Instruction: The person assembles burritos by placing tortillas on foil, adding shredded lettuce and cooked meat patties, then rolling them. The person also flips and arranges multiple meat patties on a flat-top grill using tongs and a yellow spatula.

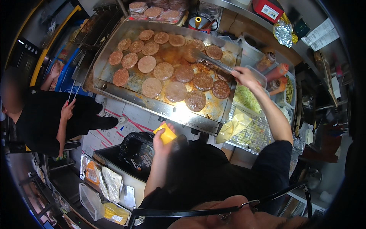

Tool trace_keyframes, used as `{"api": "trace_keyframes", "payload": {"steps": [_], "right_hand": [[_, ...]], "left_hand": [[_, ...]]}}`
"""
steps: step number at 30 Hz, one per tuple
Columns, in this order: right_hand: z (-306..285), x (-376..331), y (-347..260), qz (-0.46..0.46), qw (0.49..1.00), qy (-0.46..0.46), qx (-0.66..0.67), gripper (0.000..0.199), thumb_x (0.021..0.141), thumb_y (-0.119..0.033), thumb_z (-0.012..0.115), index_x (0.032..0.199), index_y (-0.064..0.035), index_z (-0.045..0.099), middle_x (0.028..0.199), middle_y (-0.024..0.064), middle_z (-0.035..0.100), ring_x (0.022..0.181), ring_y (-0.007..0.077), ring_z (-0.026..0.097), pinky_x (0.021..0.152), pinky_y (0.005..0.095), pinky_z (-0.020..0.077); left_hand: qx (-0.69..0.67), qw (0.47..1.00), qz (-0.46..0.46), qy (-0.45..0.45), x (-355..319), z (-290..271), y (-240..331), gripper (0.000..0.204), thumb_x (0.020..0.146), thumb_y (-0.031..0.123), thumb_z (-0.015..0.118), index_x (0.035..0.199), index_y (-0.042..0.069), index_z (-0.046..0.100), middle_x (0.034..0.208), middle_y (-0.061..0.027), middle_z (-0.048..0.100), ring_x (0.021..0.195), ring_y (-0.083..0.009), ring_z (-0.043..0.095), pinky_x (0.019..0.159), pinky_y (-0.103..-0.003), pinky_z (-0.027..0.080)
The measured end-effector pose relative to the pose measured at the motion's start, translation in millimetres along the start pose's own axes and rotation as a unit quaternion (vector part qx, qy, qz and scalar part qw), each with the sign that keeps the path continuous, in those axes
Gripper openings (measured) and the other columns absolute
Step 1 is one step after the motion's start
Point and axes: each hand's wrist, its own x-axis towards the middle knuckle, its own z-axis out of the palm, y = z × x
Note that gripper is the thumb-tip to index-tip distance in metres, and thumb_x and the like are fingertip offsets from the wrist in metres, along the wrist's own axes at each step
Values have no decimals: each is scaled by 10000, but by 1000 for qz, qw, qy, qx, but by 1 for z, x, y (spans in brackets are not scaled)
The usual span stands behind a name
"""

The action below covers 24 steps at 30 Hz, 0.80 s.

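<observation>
In my left hand, a small stack of yellow cheese slices is gripped in front of the griddle's near edge. My right hand is wrapped round the handle of a metal spatula, reaching over the griddle's right side. The spatula's far end is smeared by motion beside a blurred patty. Across the griddle lie many round patties. Those on the right, such as this patty, look browner; a paler patty lies nearer the middle.
To the right stand shredded lettuce, a wire rack and sauce bottles. Stacked raw patties sit behind the griddle. At left another person holds tongs. A lined bin and a cheese tub are near me.
</observation>
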Motion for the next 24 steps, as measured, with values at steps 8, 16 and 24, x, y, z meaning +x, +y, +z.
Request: {"api": "trace_keyframes", "payload": {"steps": [8, 16, 24], "right_hand": [[-32, -39, 45, 115, 973, -82, 183, 253, 988, -284, 559, 901, -48, 591, 638, 1, 558, 472, 74, 488, 423, 249, 368], [-56, -54, 34, 132, 965, -96, 205, 310, 970, -374, 575, 916, -69, 567, 651, -14, 549, 494, 55, 488, 404, 209, 368], [-46, -64, 6, 11, 954, -95, 283, 311, 997, -348, 515, 1020, -44, 576, 710, -17, 596, 473, 48, 490, 399, 204, 368]], "left_hand": [[57, 997, -38, -22, 15, 18, -3, 491, 870, 77, 530, 1355, 33, 466, 1197, -165, 570, 1140, -302, 552, 1005, -435, 455], [81, 992, -60, -71, 4, 71, -5, 522, 862, 75, 544, 1374, 42, 452, 1222, -172, 551, 1150, -320, 545, 999, -451, 454], [54, 998, -15, -2, -5, 19, 0, 529, 845, 87, 556, 1363, 46, 461, 1233, -164, 566, 1139, -313, 559, 968, -453, 466]]}}
